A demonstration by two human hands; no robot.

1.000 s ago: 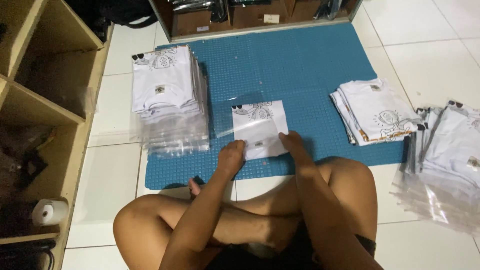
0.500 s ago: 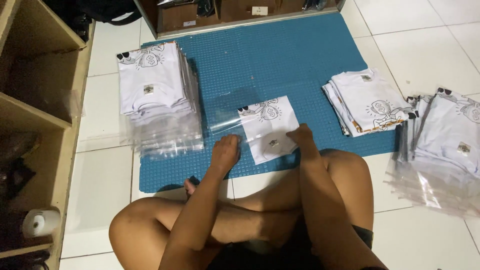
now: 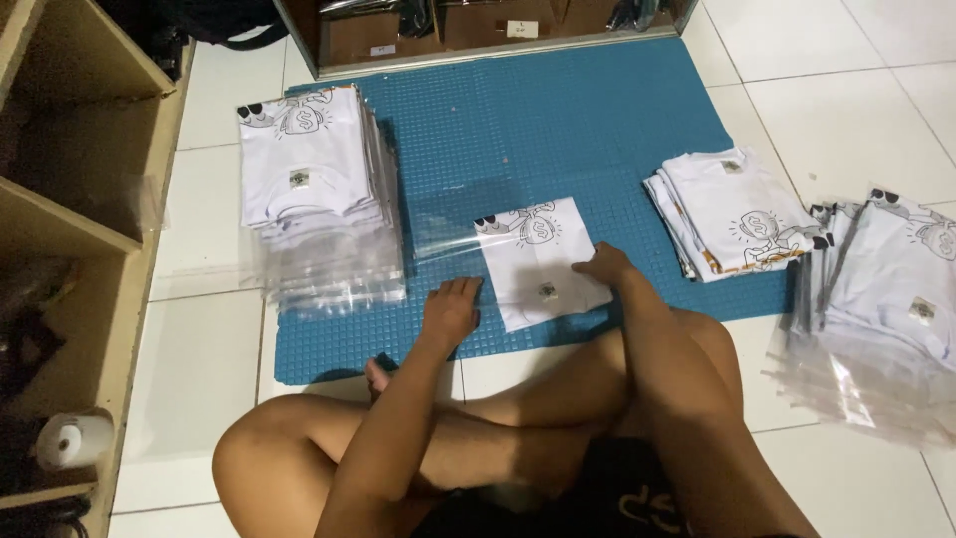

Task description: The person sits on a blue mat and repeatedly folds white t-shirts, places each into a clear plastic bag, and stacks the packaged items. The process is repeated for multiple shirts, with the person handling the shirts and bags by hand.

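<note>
Lay flat on the blue studded mat (image 3: 597, 120), directly between both hands: folded white printed T-shirt in its clear plastic bag (image 3: 543, 261), long axis running away from the body, open bag mouth pointing far-left. Rested open-palmed on its right edge: right hand (image 3: 604, 265). Sat released just left of it, slightly nearer the body: left hand (image 3: 450, 311)

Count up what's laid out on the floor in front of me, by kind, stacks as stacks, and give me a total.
Single folded white shirt in a clear bag, between the left hand and right hand: 1
Stacks of bagged shirts: 2
Stack of unbagged folded shirts: 1
Blue mat: 1
Total: 5
</note>
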